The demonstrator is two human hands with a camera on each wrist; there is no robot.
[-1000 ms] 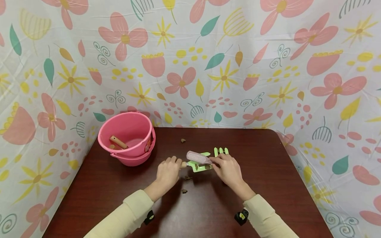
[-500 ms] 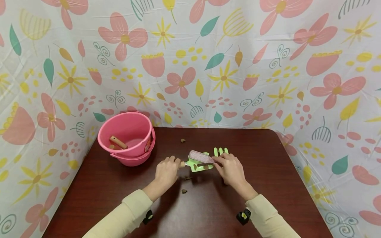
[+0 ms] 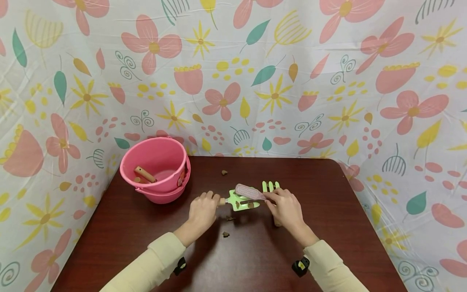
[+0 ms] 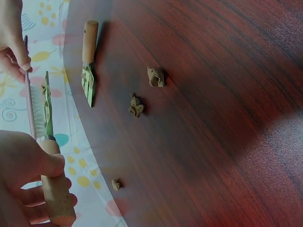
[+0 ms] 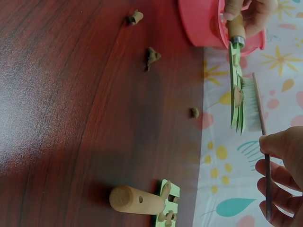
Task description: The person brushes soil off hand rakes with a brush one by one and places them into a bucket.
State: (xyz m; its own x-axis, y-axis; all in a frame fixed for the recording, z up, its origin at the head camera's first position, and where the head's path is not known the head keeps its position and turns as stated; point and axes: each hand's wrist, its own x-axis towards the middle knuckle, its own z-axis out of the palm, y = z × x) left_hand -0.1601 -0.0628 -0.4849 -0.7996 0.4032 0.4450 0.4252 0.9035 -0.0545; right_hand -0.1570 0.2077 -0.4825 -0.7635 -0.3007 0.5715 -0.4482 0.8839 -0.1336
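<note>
My left hand (image 3: pixel 203 210) grips the wooden handle (image 4: pixel 57 196) of a green garden hand fork (image 3: pixel 233 196), raised above the table with its tines toward the right. Brown bits (image 5: pixel 238 96) cling to the tines. In my right hand (image 3: pixel 287 209) is a brush (image 3: pixel 249 192) with a pale mauve back, pinched by its thin handle between thumb and fingers. Its white bristles (image 5: pixel 251 101) press against the fork's tines. A second green hand fork (image 3: pixel 270 186) lies beside my right hand, brown bits on its head and wooden handle (image 5: pixel 137 201) toward me.
Several brown clumps (image 3: pixel 226 234) lie scattered on the dark wooden table (image 3: pixel 233 263). Stacked pink buckets (image 3: pixel 125 172) stand at the back left, with wooden handles (image 3: pixel 145 174) showing inside. A flowered cloth (image 3: pixel 233 134) hangs behind the table.
The brush has slid right along the fork, from near its base toward the tine tips, my right hand moving right with it. My left hand has drifted slightly left, still gripping the fork.
</note>
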